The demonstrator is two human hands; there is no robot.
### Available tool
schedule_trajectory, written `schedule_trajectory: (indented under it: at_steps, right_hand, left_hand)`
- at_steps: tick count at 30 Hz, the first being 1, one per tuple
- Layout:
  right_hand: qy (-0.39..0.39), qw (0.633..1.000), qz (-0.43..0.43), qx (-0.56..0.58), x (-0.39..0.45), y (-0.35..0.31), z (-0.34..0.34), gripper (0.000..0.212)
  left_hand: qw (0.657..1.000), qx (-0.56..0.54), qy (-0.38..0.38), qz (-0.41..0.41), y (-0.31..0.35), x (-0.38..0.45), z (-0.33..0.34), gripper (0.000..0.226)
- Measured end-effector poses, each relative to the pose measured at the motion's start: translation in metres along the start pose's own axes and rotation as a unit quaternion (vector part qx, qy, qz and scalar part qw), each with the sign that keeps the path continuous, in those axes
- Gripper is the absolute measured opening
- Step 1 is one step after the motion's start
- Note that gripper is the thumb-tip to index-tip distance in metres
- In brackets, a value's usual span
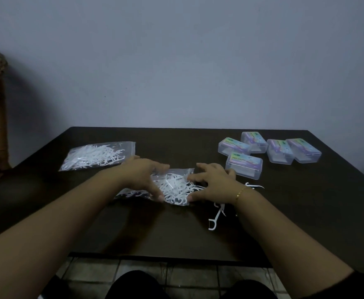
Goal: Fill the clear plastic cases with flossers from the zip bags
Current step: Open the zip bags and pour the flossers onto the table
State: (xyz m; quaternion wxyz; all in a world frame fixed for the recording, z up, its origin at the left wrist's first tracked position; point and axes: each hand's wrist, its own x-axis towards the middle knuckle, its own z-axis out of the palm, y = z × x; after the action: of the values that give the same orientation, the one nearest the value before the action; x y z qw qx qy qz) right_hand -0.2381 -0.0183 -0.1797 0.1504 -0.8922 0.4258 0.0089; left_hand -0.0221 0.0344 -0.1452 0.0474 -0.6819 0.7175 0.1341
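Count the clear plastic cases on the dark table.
5, clustered at the table's far right, none obviously hidden: far-left case, back case, front case nearest the right hand, and two side by side at right.

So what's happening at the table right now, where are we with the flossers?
A person has both hands on a zip bag of flossers at the middle of the dark table: the left hand and the right hand grip its two sides. A second zip bag lies untouched at the far left. Five clear plastic cases sit closed at the far right. A few loose flossers lie by the right wrist.
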Motion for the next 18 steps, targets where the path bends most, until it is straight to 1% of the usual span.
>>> schedule_trajectory:
  at_steps: [2, 4, 6, 8, 11, 13, 16, 18]
  right_hand:
    - [0.001, 1.000, -0.013, -0.019, 0.003, -0.002, 0.002, 0.061]
    - [0.002, 0.999, -0.025, -0.045, 0.005, -0.003, 0.003, 0.058]
    - [0.009, 0.998, -0.034, -0.061, 0.006, -0.004, 0.002, 0.053]
    - [0.038, 0.996, -0.037, -0.070, 0.005, -0.001, 0.002, 0.044]
    - [0.075, 0.995, -0.021, -0.060, -0.002, 0.008, 0.001, 0.028]
    - [0.083, 0.995, -0.002, -0.045, -0.007, 0.015, 0.001, 0.023]
    - [0.094, 0.995, 0.014, -0.010, -0.011, 0.017, -0.001, 0.024]
    - [0.100, 0.995, 0.004, 0.014, -0.009, 0.010, -0.002, 0.031]
  left_hand:
    - [0.999, -0.021, 0.029, 0.003, -0.006, 0.005, 0.004, 0.087]
    - [0.998, -0.042, 0.036, -0.001, -0.009, 0.007, 0.006, 0.082]
    - [0.998, -0.046, 0.034, -0.001, -0.009, 0.008, 0.006, 0.082]
    - [0.999, -0.043, 0.032, -0.001, -0.009, 0.008, 0.005, 0.083]
    - [0.998, -0.050, 0.031, -0.004, -0.012, 0.008, 0.006, 0.083]
    - [0.998, -0.055, 0.033, -0.003, -0.012, 0.007, 0.007, 0.084]
    - [0.998, -0.056, 0.033, 0.001, -0.012, 0.007, 0.008, 0.084]
    - [0.998, -0.059, 0.035, 0.003, -0.012, 0.006, 0.008, 0.083]
